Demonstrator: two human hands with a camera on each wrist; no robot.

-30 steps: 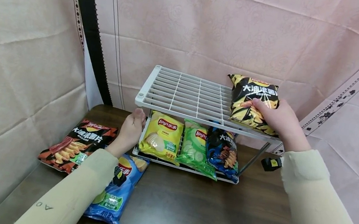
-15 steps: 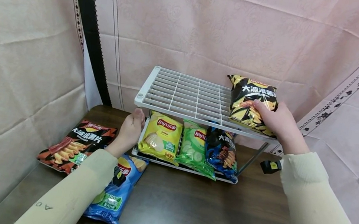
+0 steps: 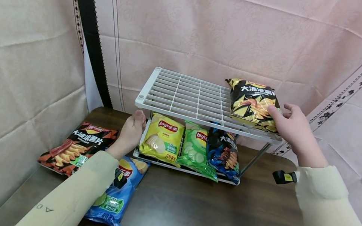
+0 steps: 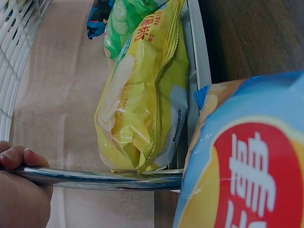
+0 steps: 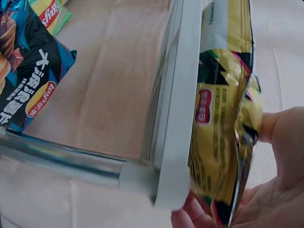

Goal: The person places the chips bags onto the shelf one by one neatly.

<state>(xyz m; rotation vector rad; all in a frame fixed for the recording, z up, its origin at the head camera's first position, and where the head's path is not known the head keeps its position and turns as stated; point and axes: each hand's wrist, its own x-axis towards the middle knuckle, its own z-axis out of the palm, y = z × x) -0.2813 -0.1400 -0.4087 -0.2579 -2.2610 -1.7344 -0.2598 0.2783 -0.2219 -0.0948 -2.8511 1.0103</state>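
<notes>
My left hand (image 3: 131,133) holds the front left metal post (image 4: 109,178) of a white two-tier wire rack (image 3: 183,96), its fingertips curled over the tube in the left wrist view. At the upper shelf's right end, a black-and-gold chip bag (image 3: 251,104) lies nearly flat. My right hand (image 3: 296,129) is at the bag's right end, thumb on its top face and fingers round its edge near the shelf's corner. On the lower shelf lean a yellow chip bag (image 3: 163,137), a green one (image 3: 197,149) and a dark blue one (image 3: 225,152).
Left of the rack, a red-and-black chip bag (image 3: 78,145) and a light blue chip bag (image 3: 116,195) lie on the dark wooden table (image 3: 206,214). The left forearm passes over both. Patterned cloth (image 3: 195,24) hangs behind and at both sides.
The black-and-gold bag has tipped down flatter on the upper shelf and shifted slightly left. My right hand has slid right toward the bag's end, while my left hand stays at the post.
</notes>
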